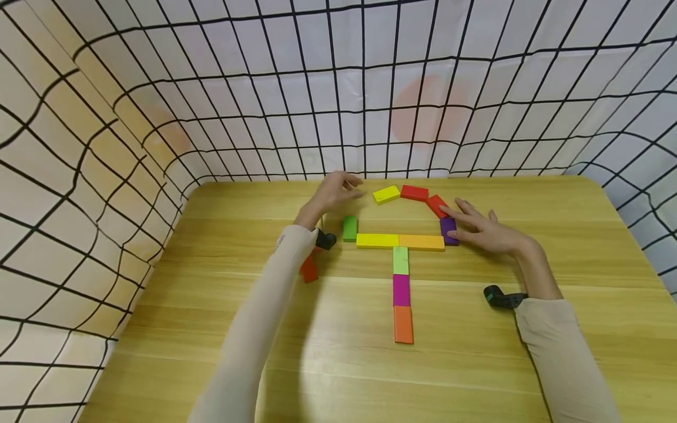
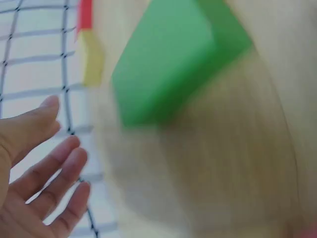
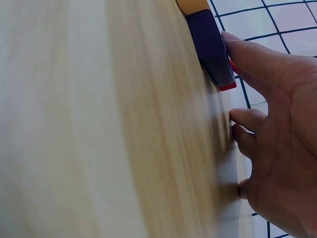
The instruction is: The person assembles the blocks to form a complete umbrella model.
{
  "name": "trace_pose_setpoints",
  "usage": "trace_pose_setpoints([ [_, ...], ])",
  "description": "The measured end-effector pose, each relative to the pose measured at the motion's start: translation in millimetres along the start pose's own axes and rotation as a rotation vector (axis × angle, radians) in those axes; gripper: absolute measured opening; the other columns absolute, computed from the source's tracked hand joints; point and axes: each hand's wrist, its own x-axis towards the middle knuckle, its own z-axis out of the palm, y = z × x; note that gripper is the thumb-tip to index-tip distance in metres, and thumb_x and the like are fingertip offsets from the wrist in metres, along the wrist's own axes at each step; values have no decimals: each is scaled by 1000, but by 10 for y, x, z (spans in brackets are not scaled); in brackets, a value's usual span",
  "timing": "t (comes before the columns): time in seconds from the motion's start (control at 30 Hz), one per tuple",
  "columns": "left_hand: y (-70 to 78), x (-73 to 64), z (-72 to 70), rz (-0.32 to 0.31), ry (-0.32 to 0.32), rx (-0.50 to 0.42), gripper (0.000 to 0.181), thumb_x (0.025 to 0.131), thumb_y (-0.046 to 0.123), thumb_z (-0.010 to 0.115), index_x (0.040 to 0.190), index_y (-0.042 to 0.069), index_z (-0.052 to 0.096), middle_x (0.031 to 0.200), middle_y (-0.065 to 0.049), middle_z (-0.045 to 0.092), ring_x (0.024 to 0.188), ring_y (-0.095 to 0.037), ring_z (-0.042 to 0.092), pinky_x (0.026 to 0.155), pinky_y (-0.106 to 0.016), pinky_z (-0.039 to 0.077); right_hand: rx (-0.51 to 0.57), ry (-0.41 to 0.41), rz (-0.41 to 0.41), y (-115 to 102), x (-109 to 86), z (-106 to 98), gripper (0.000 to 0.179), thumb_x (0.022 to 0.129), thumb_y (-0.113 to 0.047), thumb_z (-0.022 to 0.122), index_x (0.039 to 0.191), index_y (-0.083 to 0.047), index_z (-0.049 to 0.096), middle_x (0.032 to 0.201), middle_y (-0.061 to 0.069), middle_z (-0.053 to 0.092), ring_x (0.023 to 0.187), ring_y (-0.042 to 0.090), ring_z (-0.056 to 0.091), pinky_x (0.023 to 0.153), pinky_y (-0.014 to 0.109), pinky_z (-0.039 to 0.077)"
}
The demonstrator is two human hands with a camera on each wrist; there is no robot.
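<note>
My left hand [image 1: 337,191] hovers with loosely bent fingers and nothing in them, between a green block [image 1: 349,228] and a yellow block [image 1: 386,194]. My right hand [image 1: 486,229] is spread at the other side; its thumb touches a purple block [image 1: 449,231] and its forefinger reaches a slanted red block [image 1: 436,206]. Another red block [image 1: 415,192] lies flat beside the yellow one, so these form an arc. Below the arc a long yellow block [image 1: 378,241] and an orange block [image 1: 421,242] meet end to end. The left wrist view shows the green block [image 2: 168,59] up close, blurred.
A column of light green [image 1: 401,260], magenta [image 1: 401,290] and orange-red [image 1: 404,324] blocks runs down from the row. Red pieces [image 1: 309,269] lie partly hidden by the left sleeve. Black netting [image 1: 328,111] stands along the wooden table's [image 1: 476,364] back and sides.
</note>
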Motion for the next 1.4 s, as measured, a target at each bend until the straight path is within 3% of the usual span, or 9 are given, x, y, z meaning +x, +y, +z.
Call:
trace_pose_setpoints([
  [0.17,-227,-366,-345,3,-19,-9,40,98,15,72,134,-3,67,141,-18,65,125,-36,62,106,-49,52,9,-3,9,15,-18,3,69,109,-38,50,167,-17,19,173,19,-15,158,43,-21,118,72,-23],
  [0.27,-385,-607,-465,1,-27,-15,44,98,16,72,137,-2,64,144,-18,62,129,-37,59,108,-54,50,20,-3,18,30,-25,2,71,108,-38,51,167,-15,19,173,19,-16,158,45,-22,117,72,-24],
  [0.43,-555,-931,-520,-23,-38,-15,51,95,19,77,140,1,63,145,-18,59,131,-38,55,107,-57,50,22,4,19,52,-28,-10,73,108,-38,53,167,-13,19,173,18,-16,157,46,-21,117,71,-25],
  [0.57,-596,-1079,-460,-59,-41,-5,53,93,19,80,140,3,63,141,-20,59,126,-37,56,104,-54,52,24,5,18,65,-25,-16,72,108,-38,53,167,-14,19,173,18,-16,157,45,-22,117,71,-25],
  [0.83,-590,-1103,-278,-39,-34,9,55,93,13,78,143,0,60,120,-25,56,109,-36,62,97,-46,57,31,5,17,55,-30,-10,72,108,-39,53,167,-15,18,173,18,-16,157,45,-22,117,71,-25],
  [1.1,-601,-1056,-316,-35,-53,-12,53,99,2,66,150,-2,50,129,-27,54,101,-31,56,86,-36,53,45,6,13,42,-25,3,72,108,-38,53,167,-16,19,173,17,-16,157,44,-23,117,71,-26],
  [1.27,-532,-1002,-303,-69,-85,37,65,96,13,75,153,-2,48,127,-24,52,100,-28,51,85,-35,49,45,6,17,41,-16,4,71,108,-37,53,167,-17,20,174,16,-15,158,43,-23,117,71,-26],
  [1.4,-478,-985,-288,-84,-84,68,65,92,10,79,150,0,51,121,-22,52,99,-28,50,85,-36,49,28,0,0,36,0,3,69,108,-37,51,167,-18,19,173,18,-15,158,43,-21,117,72,-24],
])
